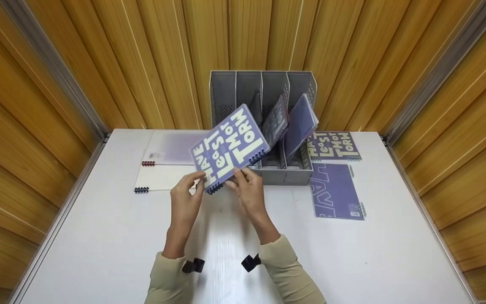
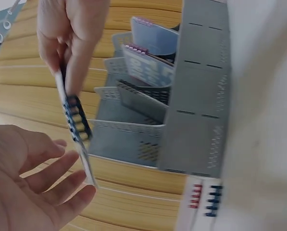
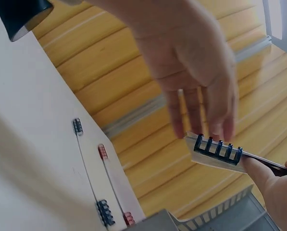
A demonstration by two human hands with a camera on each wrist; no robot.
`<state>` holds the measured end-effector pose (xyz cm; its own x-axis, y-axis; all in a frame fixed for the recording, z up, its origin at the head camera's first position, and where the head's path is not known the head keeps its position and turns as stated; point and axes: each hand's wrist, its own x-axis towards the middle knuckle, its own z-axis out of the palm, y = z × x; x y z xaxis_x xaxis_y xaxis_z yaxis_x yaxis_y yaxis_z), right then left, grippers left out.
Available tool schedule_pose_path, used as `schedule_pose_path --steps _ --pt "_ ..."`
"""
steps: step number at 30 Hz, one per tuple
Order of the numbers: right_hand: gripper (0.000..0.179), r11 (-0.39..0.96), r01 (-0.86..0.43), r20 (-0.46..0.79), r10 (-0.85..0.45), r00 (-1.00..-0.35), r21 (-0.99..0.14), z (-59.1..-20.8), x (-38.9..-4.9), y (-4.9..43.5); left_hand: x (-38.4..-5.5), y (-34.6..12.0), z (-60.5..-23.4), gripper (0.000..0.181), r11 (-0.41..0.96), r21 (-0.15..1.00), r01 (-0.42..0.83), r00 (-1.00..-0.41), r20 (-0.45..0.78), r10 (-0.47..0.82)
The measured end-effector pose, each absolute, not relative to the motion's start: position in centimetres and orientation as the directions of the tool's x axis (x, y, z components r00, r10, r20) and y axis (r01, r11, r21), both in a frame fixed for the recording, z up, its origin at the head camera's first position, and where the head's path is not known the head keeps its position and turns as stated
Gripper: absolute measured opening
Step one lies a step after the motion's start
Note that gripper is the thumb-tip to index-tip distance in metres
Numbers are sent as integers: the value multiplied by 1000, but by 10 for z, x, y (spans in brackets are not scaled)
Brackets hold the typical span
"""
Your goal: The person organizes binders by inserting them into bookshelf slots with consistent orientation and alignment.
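Note:
A spiral-bound purple notebook [image 1: 228, 145] with pale block letters is held tilted above the table, before a grey file organizer [image 1: 287, 178]. My right hand [image 1: 249, 194] pinches it by its bound lower edge, thumb over the cover. At the notebook's left corner is my left hand [image 1: 185, 202]. In the left wrist view the left hand's fingers [image 2: 61, 185] are spread loosely, with fingertips right beside the notebook's edge. Dark binding rings [image 3: 219, 148] show between both hands in the right wrist view.
Upright notebooks, including a lettered one [image 1: 276, 122] and a purple one [image 1: 300, 122], stand in the organizer. Two pale notebooks, one with red rings [image 1: 171, 145] and one with dark rings [image 1: 163, 177], lie left. A lettered notebook [image 1: 333, 145] and a purple one [image 1: 336, 190] lie right.

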<state>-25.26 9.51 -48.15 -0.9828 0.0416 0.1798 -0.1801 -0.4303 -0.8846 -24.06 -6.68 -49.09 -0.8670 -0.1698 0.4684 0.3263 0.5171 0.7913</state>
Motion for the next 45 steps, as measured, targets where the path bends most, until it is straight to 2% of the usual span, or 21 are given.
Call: schedule_pose_path --steps 7,11,16,20,23,25,29,36,40,45 --pt "27 -396 -238 170 200 -965 -887 -480 -261 132 -285 -63 -518 30 348 926 145 -936 243 -256" --pt "27 -410 -266 166 264 -950 -872 -482 -265 151 -304 -59 -528 32 349 934 73 -949 173 -262" --pt "28 -383 -271 160 298 -941 -883 -484 -268 168 -323 -53 -531 33 414 910 6 -972 103 -212" --pt "29 -273 -288 196 319 -927 -918 -485 -272 179 -341 -46 -529 28 523 852 6 -980 108 -166" --pt "26 -157 -300 239 317 -918 -941 -483 -276 182 -350 -46 -526 24 567 824 9 -973 137 -183" --pt "23 -73 -304 267 315 -911 -950 -482 -281 182 -354 -47 -524 23 570 821 2 -970 141 -200" --pt "34 81 -299 309 326 -894 -951 -479 -294 178 -356 -48 -520 25 546 838 -24 -975 101 -197" --pt "25 248 -292 367 358 -858 -924 -477 -317 161 -360 -48 -515 26 523 852 -25 -981 81 -178" --pt "28 373 -251 397 390 -831 -893 -485 -333 147 -358 -49 -516 25 537 843 -19 -981 89 -174" --pt "22 373 -225 372 391 -842 -900 -496 -353 130 -358 -51 -517 24 547 837 -13 -981 96 -171"
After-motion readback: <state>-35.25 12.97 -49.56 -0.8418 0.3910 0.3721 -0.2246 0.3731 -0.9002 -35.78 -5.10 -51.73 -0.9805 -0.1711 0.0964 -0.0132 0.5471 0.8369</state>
